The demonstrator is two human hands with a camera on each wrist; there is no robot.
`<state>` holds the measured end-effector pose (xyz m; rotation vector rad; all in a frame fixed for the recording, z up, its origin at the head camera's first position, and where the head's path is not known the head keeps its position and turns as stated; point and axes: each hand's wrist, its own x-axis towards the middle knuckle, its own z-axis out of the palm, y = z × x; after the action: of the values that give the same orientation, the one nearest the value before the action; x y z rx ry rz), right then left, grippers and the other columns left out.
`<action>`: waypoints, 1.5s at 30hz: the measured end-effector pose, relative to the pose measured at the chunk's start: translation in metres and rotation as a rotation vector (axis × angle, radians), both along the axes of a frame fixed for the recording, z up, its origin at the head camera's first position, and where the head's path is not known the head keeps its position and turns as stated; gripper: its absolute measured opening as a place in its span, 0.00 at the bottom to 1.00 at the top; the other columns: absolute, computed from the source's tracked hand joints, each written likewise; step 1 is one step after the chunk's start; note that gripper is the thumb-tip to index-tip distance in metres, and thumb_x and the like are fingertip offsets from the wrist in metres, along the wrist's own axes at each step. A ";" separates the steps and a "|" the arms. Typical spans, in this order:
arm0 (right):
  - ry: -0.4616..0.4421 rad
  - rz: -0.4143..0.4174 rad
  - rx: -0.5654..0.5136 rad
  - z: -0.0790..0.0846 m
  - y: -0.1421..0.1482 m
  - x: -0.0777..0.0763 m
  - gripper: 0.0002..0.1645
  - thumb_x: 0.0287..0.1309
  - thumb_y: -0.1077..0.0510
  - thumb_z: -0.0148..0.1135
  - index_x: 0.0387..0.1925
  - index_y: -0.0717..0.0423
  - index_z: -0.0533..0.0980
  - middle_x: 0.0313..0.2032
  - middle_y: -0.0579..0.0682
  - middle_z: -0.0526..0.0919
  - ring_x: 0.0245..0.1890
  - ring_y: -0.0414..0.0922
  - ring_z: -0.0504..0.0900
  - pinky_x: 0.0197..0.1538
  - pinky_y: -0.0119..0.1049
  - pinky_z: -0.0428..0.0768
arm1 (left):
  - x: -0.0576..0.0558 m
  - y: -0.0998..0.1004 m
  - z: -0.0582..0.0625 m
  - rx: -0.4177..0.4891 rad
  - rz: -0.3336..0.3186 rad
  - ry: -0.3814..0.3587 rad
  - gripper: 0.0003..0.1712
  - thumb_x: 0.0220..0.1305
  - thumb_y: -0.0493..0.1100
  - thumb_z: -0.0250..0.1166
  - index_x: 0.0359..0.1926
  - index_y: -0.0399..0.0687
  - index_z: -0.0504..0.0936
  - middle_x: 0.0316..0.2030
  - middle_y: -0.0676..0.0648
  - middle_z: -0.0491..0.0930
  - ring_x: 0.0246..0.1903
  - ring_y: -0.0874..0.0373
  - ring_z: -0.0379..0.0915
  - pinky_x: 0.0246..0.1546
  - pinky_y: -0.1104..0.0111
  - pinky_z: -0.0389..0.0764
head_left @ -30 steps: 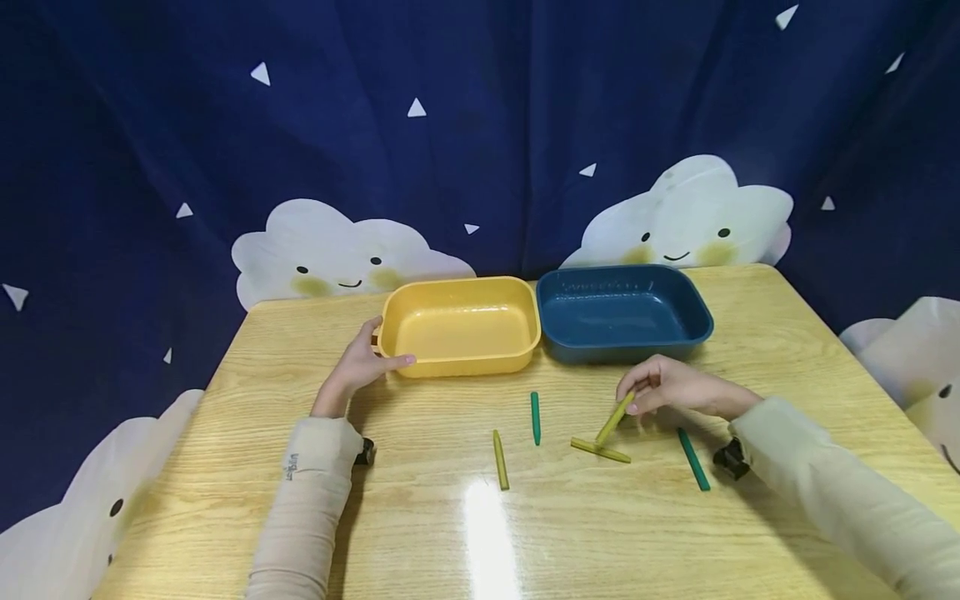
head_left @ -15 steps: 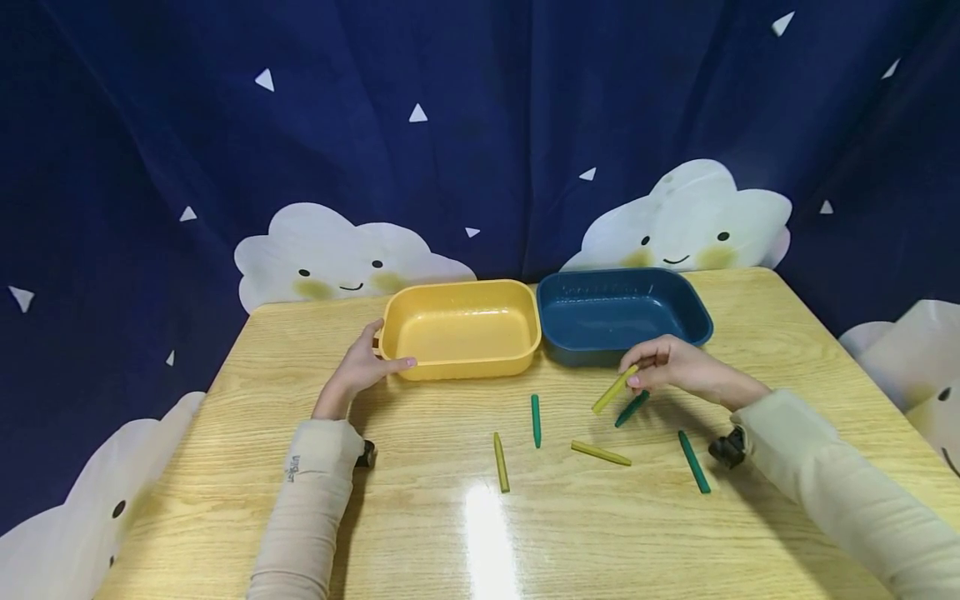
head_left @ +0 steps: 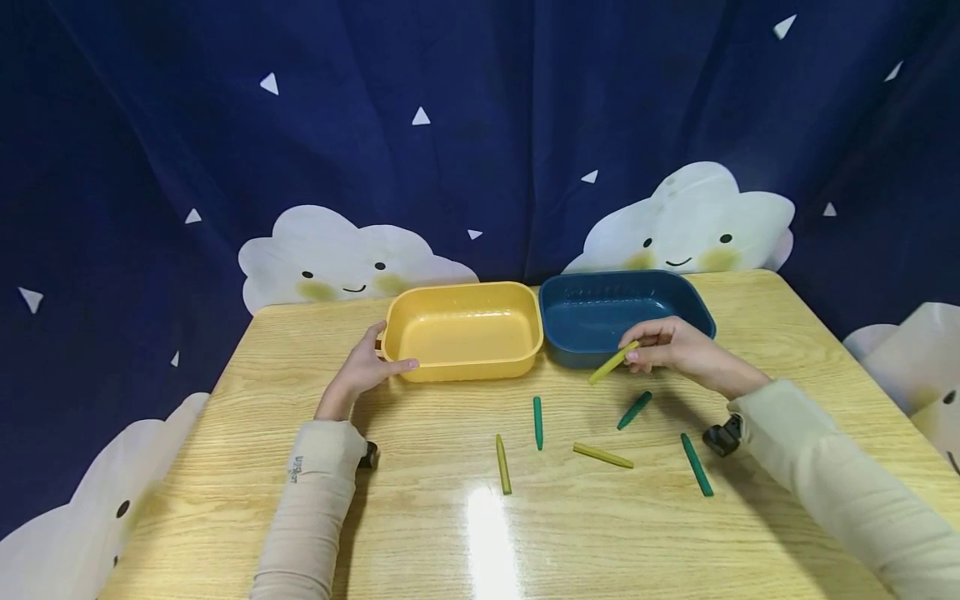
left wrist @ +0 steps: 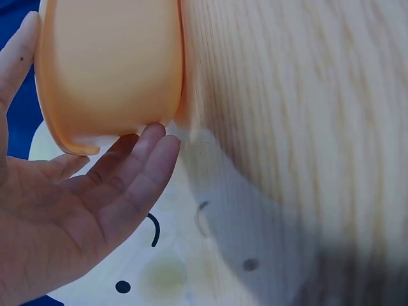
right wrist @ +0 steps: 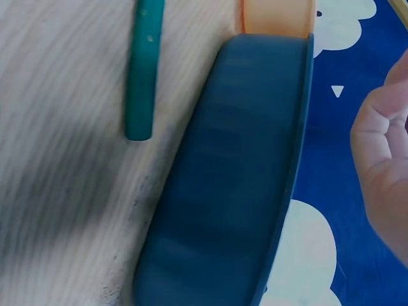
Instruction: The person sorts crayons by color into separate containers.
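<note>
Wood surface (head_left: 420, 533) in front of me. Two bins along its far edge: yellow bin (head_left: 465, 371) left of centre, blue bin (head_left: 577, 358) beside it, toward the far right corner. They sit end to end, both long axes roughly parallel to the far edge.

My left hand (head_left: 362, 369) holds the yellow bin's left end: thumb over the near rim, fingers against the end wall. My right hand (head_left: 678, 352) is closed to a pinch on the held yellow crayon (head_left: 612, 363), off the surface, in line with the blue bin's near wall. Can't tell from here if my knuckles are over the rim or short of it.

Key relation, my call: crayon vs bins. Its long axis runs diagonally, pinched end toward the far right corner, free end toward the near left. Blue bin is just beyond it; yellow bin is farther left and beyond. Right hand is much the nearer one; left is at the yellow bin's far end from it.

Loose, mid-surface, nearer me than the bins: green crayons (head_left: 537, 423), one under my right forearm side, plus yellow crayons (head_left: 603, 455).
</note>
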<state>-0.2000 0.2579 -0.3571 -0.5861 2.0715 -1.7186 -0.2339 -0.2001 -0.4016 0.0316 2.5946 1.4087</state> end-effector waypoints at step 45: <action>-0.118 -0.140 -0.324 0.038 -0.022 -0.036 0.07 0.59 0.65 0.56 0.37 0.58 0.79 0.31 0.51 0.81 0.31 0.42 0.79 0.37 0.33 0.78 | 0.001 0.001 0.000 0.020 0.010 -0.011 0.61 0.48 0.48 0.72 0.70 0.42 0.39 0.59 0.31 0.58 0.51 0.42 0.63 0.46 0.58 0.73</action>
<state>-0.2363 0.2363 -0.3192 -0.4266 1.8042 -2.1365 -0.2324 -0.1995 -0.4019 0.0131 2.5752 1.4346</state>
